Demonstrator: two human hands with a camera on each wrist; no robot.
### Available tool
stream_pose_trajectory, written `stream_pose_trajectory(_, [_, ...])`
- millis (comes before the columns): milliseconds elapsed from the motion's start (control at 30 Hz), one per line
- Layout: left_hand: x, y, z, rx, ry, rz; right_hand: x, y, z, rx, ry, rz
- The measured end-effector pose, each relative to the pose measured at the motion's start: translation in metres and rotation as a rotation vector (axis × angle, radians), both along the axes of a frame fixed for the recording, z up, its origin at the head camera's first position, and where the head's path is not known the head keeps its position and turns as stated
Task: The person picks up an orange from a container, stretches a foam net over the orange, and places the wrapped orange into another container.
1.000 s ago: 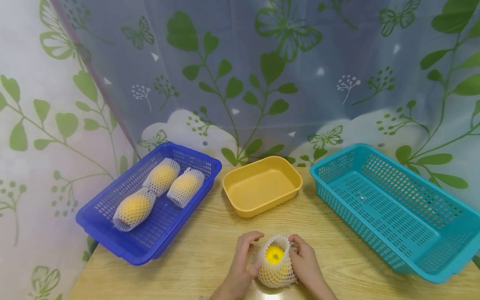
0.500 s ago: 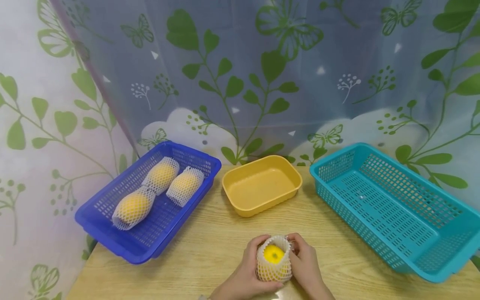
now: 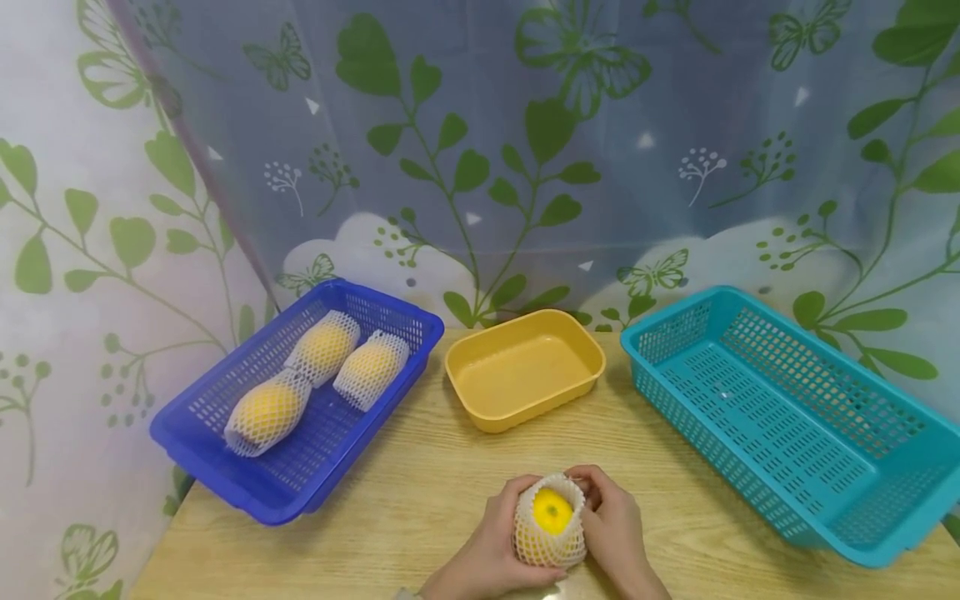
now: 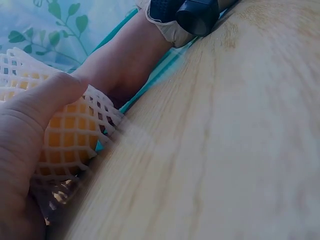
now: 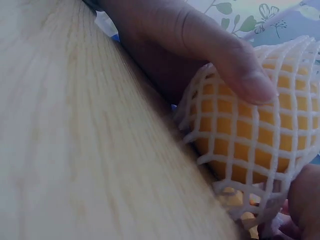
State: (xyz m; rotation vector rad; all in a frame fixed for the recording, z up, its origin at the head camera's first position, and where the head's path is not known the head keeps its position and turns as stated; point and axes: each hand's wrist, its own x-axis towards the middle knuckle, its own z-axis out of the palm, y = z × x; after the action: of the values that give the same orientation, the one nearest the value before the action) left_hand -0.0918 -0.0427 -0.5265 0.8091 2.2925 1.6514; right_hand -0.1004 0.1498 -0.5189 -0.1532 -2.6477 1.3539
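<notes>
A yellow fruit [image 3: 552, 510] stands in a white foam net sleeve [image 3: 549, 550] near the table's front edge, its top showing through the open end of the net. My left hand [image 3: 491, 542] grips the netted fruit from the left; its thumb [image 5: 240, 70] presses on the mesh in the right wrist view. On the other side, my right hand [image 3: 617, 529] pinches the rim of the net with curled fingers. Only part of the right hand [image 5: 306, 197] shows in the right wrist view. Beneath the fruit, the mesh ends loosely in the left wrist view.
To the left, a blue basket [image 3: 225, 487] holds 3 netted yellow fruits [image 3: 268, 412]. A yellow tray [image 3: 525, 408] stands beyond the hands. At the right is a teal basket [image 3: 750, 492]. Behind the wooden table [image 3: 405, 508] hangs a leaf-patterned curtain [image 3: 480, 150].
My left hand has closed in from beside the netted fruit and now grips it. The right hand stays at the net's rim with small shifts. Baskets and tray have not moved.
</notes>
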Motion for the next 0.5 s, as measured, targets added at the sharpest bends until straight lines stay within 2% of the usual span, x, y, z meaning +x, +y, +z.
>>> stream_pose_trajectory(133, [0.0021,-0.0015,-0.0018,0.031,-0.005,0.026,0.0007,-0.0003,-0.0008,0.014,-0.008,0.02])
stream_pose_trajectory(233, [0.0024,-0.0016,-0.0027,0.104,0.02,0.043,0.0012,-0.0013,-0.0026,-0.082,0.044,0.055])
stream_pose_trajectory(300, [0.002,-0.001,-0.0023,0.16,0.043,0.054,0.0014,-0.002,-0.0041,-0.218,0.067,0.109])
stream_pose_trajectory(367, [0.0005,-0.0005,-0.0023,0.218,0.078,0.058,0.0021,-0.003,-0.0041,-0.394,0.032,0.183])
stream_pose_trajectory(500, [-0.0023,-0.0005,-0.0034,0.305,0.175,0.087,0.0033,-0.0049,-0.0003,-0.745,-0.179,0.323])
